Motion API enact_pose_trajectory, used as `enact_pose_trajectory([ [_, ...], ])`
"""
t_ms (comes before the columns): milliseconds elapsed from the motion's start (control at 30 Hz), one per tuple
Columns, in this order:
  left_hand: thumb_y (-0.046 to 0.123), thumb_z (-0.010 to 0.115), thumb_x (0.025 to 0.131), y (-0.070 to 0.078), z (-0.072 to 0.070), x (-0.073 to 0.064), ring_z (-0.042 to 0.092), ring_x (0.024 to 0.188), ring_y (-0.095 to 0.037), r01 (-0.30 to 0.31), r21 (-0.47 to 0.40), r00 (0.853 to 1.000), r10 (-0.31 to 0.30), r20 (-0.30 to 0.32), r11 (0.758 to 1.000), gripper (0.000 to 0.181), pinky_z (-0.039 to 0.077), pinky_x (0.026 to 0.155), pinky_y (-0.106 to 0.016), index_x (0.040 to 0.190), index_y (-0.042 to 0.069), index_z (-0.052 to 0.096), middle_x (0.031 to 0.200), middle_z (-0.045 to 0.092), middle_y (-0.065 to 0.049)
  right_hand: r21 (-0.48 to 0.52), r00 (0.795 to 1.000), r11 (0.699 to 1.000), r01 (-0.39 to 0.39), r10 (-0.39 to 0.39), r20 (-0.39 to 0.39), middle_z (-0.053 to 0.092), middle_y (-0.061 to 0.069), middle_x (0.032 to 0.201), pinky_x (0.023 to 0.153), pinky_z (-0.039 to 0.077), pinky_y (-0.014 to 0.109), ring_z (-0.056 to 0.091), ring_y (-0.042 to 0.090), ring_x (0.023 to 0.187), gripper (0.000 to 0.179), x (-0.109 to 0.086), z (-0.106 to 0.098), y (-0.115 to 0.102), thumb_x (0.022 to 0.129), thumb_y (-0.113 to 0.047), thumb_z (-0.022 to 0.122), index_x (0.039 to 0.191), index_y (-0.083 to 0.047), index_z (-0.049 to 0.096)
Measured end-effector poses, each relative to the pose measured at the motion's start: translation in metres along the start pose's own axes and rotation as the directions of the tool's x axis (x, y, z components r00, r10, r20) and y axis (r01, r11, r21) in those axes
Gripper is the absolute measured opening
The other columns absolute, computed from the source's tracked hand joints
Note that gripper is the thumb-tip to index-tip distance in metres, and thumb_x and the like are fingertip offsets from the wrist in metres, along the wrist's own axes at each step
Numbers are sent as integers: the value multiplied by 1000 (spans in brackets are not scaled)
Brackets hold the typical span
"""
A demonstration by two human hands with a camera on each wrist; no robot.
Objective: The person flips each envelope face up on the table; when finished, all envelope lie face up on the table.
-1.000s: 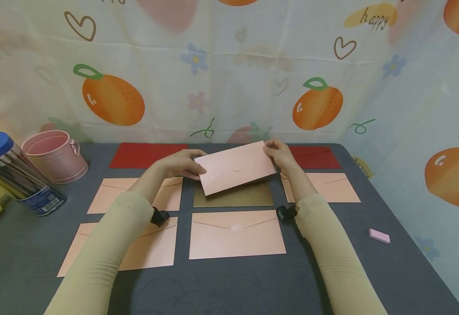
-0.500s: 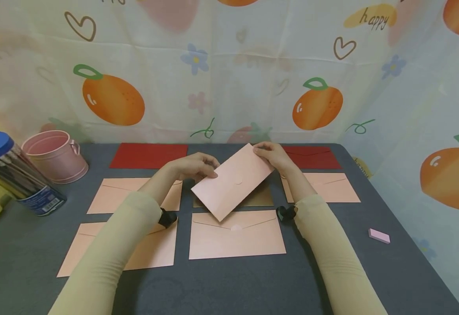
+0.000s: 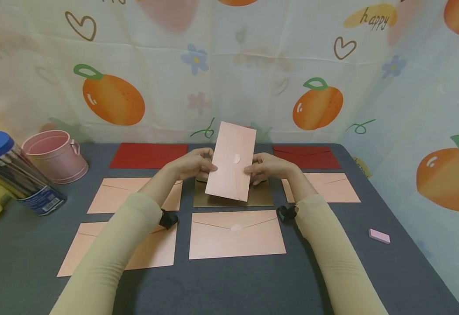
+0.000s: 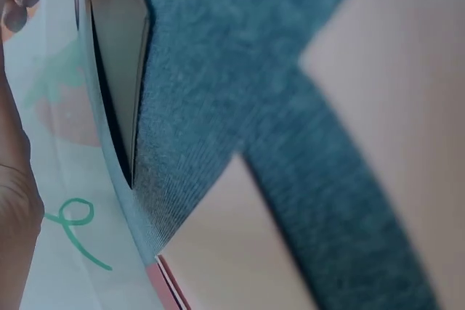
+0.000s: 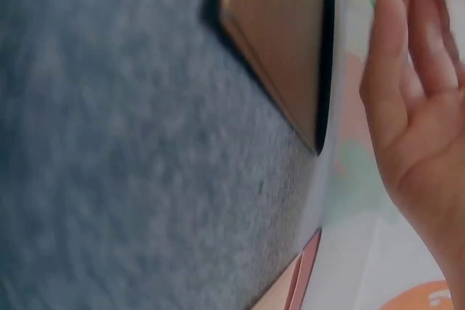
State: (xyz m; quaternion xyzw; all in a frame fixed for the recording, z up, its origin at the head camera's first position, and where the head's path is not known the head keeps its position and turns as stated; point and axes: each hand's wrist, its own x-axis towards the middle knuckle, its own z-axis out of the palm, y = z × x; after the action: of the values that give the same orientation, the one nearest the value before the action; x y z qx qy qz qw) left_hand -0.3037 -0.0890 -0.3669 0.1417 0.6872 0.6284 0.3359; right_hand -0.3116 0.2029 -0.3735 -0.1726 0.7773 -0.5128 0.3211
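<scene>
A pale pink envelope (image 3: pixel 233 153) with a round seal stands nearly upright, its long sides running up and down and tilted slightly. My left hand (image 3: pixel 190 167) pinches its left edge, thumb in front. On the right edge, my right hand (image 3: pixel 273 167) holds it the same way, fingers behind. Below lies a gold envelope (image 3: pixel 229 202), partly covered by the held one. Closer to me, another pink envelope (image 3: pixel 235 240) lies flat, flap side up. In the wrist views, the left hand (image 4: pixel 14 201) and right hand (image 5: pixel 421 121) show only in part, beside the gold envelope.
More pink envelopes (image 3: pixel 113 194) lie at left, and one pink envelope (image 3: pixel 328 188) at right. Two red envelopes (image 3: pixel 146 155) line the back edge. A pink bucket (image 3: pixel 56 157) and a blue-lidded jar (image 3: pixel 20 175) stand at left; a small pink block (image 3: pixel 379 236) lies right.
The pink envelope has turned from lying lengthwise across to standing lengthwise upright. My right hand has shifted from its upper corner down to its right edge; my left hand moved slightly right.
</scene>
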Motion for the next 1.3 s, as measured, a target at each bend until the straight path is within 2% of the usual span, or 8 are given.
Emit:
enact_pose_trajectory([
  [133, -2, 58, 91, -1, 1, -1, 66, 75, -13, 49, 55, 998, -51, 37, 997, 33, 60, 72, -26, 121, 4, 46, 87, 61, -3, 33, 994, 999, 2, -6, 109, 67, 3, 95, 84, 61, 39, 72, 17, 87, 27, 1, 4, 0, 102, -13, 51, 126, 0, 47],
  [267, 1, 57, 94, 0, -1, -4, 69, 81, -16, 53, 42, 996, -56, 64, 998, 54, 62, 80, -30, 142, 1, 35, 99, 63, -7, 15, 996, 1000, -6, 5, 84, 67, 2, 94, 78, 62, 36, 70, 16, 76, 38, 1, 3, 0, 103, -15, 50, 139, -5, 41],
  [500, 7, 55, 97, 1, -17, -8, 69, 81, -15, -57, -112, 984, 37, -173, 992, 44, 61, 78, -26, 138, 4, 42, 107, 55, -4, -63, 998, 998, -20, 16, -59, 58, 2, 94, 72, 55, 33, 60, 17, 77, 15, 0, -3, 4, 102, -30, 53, 106, -15, 55],
  [633, 2, 55, 95, -2, -23, -9, 68, 80, -12, -75, -81, 979, 58, -195, 994, 47, 61, 76, -24, 140, 1, 41, 100, 61, -2, -123, 984, 992, -8, -14, -176, 62, 6, 107, 77, 52, 32, 58, 22, 88, 23, -1, -4, 5, 99, -36, 58, 110, -17, 65],
  [767, -4, 54, 95, -5, -24, -7, 68, 80, -12, -80, -109, 972, 54, -228, 991, 42, 61, 76, -25, 134, 1, 41, 102, 58, -4, -203, 940, 978, -55, -18, -341, 61, 10, 120, 84, 50, 34, 56, 22, 99, 39, -3, -5, 3, 94, -45, 63, 118, -14, 65],
  [867, -6, 52, 95, -6, -24, -5, 66, 81, -12, -87, -158, 955, 38, -293, 984, 44, 62, 79, -27, 135, 1, 37, 107, 52, -8, -155, 900, 982, -109, 31, -434, 59, 11, 120, 81, 55, 31, 59, 16, 92, 52, -4, -8, 4, 93, -44, 65, 132, -10, 56],
  [1067, -9, 51, 95, -5, -22, -2, 61, 85, -12, -123, -273, 901, -8, -433, 954, 49, 61, 83, -29, 139, 1, 30, 111, 46, -8, 194, 859, 979, -57, 148, -491, 59, 12, 108, 72, 60, 23, 67, 8, 74, 59, -3, -12, 6, 95, -13, 65, 145, 1, 37],
  [1300, -8, 51, 96, -5, -12, 5, 60, 89, -14, -84, -235, 869, -44, -492, 968, 56, 60, 86, -28, 147, -2, 31, 112, 48, -10, 220, 831, 975, -41, 155, -534, 55, 25, 132, 71, 60, 20, 66, 4, 74, 55, -1, -11, 5, 90, 3, 63, 143, 2, 44],
])
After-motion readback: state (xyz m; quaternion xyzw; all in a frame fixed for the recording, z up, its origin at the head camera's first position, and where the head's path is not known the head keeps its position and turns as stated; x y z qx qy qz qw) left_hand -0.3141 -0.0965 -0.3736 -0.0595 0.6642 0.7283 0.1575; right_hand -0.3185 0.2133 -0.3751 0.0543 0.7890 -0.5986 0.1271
